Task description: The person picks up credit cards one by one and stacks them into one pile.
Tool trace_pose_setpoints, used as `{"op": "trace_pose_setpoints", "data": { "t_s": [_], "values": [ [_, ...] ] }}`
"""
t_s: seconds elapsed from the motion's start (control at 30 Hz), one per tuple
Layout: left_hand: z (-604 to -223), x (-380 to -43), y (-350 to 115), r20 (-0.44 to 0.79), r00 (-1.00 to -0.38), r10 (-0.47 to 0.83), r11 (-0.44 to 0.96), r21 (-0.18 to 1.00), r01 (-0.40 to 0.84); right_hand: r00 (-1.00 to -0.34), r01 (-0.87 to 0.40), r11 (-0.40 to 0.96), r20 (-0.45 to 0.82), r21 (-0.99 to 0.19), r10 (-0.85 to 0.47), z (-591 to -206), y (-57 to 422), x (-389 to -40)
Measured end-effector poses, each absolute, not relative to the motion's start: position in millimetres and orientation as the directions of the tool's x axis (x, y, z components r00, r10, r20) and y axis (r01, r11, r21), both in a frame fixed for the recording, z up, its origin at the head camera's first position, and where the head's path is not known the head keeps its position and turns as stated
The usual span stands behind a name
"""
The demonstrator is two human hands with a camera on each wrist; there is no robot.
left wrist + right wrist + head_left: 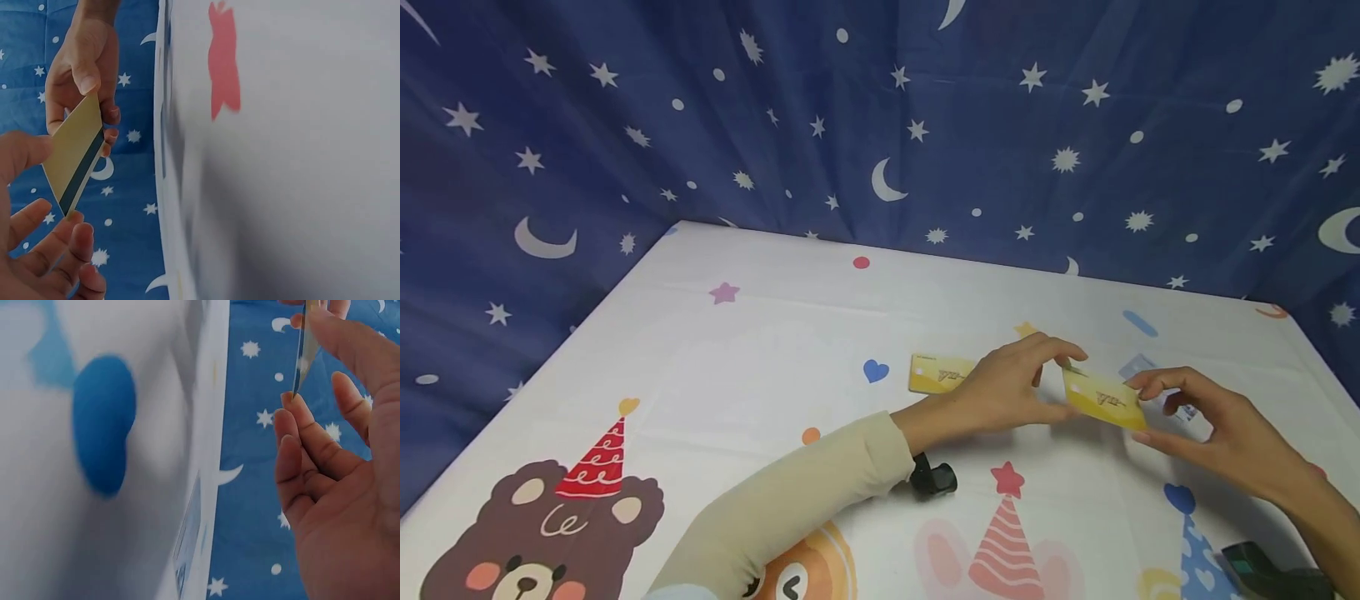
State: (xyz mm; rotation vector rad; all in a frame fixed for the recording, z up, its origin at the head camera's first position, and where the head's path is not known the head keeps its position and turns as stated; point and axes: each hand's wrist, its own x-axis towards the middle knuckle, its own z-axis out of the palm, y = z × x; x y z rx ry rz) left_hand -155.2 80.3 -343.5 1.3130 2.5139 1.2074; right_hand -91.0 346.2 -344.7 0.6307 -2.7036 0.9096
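A yellow card (1103, 398) with brown lettering is held above the table between both hands. My left hand (1011, 385) pinches its left end between thumb and fingertips, while my right hand (1221, 429) grips the right end the same way. From the left wrist view the card's back (74, 156) shows a dark stripe along one edge. Seen from the right wrist, the card (305, 353) is nearly edge-on, with the right thumb and fingertips on it. A second yellow card (932, 373) lies flat beyond the left wrist, its right part covered by that hand.
A pale blue-and-white card (1138, 365) lies behind the right hand, partly hidden by it. A black object (932, 479) sits under the left forearm, and a dark strapped device (1262, 571) is near the right wrist. A blue starry curtain (820, 100) hangs behind the white patterned table (775, 350).
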Motion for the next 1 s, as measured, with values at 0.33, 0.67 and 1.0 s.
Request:
{"op": "trace_pose_setpoints", "data": {
  "t_s": [0.33,0.67,1.0],
  "values": [
    [-334.5,-163.8,43.4,0.277,-0.670,0.689,0.359,0.672,0.647,-0.824,-0.561,0.675,0.396,-0.478,-0.404,-337.8,313.5,-108.4],
    [-331.0,-170.2,14.4,0.280,-0.673,0.684,0.387,0.642,0.661,-0.780,-0.624,0.607,0.433,-0.492,-0.451,-340.4,288.8,-121.0],
    [-331.7,-175.7,-10.1,0.257,-0.716,0.649,0.448,0.632,0.633,-0.794,-0.607,0.599,0.432,-0.523,-0.428,-341.3,263.5,-131.6]
  ]
}}
